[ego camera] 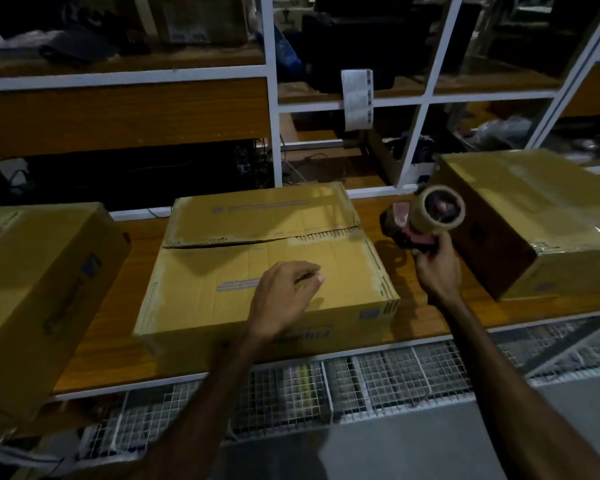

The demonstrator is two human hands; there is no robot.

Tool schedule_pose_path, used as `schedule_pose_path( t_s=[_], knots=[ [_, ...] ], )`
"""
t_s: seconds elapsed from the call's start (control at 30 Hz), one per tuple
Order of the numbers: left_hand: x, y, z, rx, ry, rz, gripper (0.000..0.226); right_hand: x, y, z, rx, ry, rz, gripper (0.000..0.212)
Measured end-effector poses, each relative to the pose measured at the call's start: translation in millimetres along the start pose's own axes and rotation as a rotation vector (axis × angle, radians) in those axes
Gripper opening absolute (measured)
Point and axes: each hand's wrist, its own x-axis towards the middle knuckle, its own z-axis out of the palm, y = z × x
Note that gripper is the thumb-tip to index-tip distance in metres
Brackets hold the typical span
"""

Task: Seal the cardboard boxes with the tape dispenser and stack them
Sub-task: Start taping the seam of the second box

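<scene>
At 6 o'clock, nearest, a white wire-mesh rack (378,379) runs under the edge of the wooden bench (118,341), its contents too dim to read. Both bare forearms reach up from the bottom edge. The left hand (284,299) rests at the centre on the near flap of the middle box (267,265), fingers loosely curled, clamped on nothing. This box is flat, matte corrugated card with faded purple print; its two top flaps meet in a ragged, unsealed seam (264,239), slightly gaping toward 9 o'clock. At 3 o'clock the right hand (437,268) is clenched round the handle of the tape dispenser (423,220), held above the bench between the middle box and the right box (534,220); its brown tape roll faces the camera, the red-black body partly hidden by the roll. The right box shows glossy tape across its top. At 9 o'clock the left box (42,289) is cut off by the frame. At 12 o'clock, white-framed shelves (271,98) hold dark, unreadable clutter and a hanging paper strip (357,98).
</scene>
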Motion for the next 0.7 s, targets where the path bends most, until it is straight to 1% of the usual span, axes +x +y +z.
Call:
schedule_pose_path(
  t_s=[0.07, 0.17, 0.27, 0.33, 0.5, 0.6, 0.7],
  knots=[
    [8.6, -1.4, -8.8, -0.230, -0.023, -0.077, 0.024, -4.0, -36.5, -3.0, -0.015, 0.072, -0.103, 0.036],
    [22.6, -7.9, -22.1, -0.492, -0.013, -0.160, 0.020, -14.1, -83.2, 0.1, 0.026, 0.097, -0.202, 0.033],
    [36.2, -8.5, -36.8, -0.718, -0.027, -0.286, 0.026, -30.9, -123.6, 14.1, 0.068, 0.080, -0.269, 0.033],
    [42.0, -10.6, -46.8, -0.856, -0.046, -0.369, 0.033, -45.9, -145.7, 31.0, 0.095, 0.070, -0.280, 0.034],
    [45.9, -19.0, -68.7, -1.092, -0.104, -0.549, 0.067, -79.6, -177.9, 78.4, 0.170, 0.020, -0.297, 0.031],
    [46.8, -23.0, -84.1, -1.201, -0.124, -0.606, 0.069, -93.0, -186.3, 100.2, 0.204, 0.007, -0.303, 0.031],
    [45.8, -26.1, -94.7, -1.224, -0.115, -0.604, 0.066, -102.1, -194.0, 114.5, 0.217, 0.002, -0.312, 0.028]
  ],
)
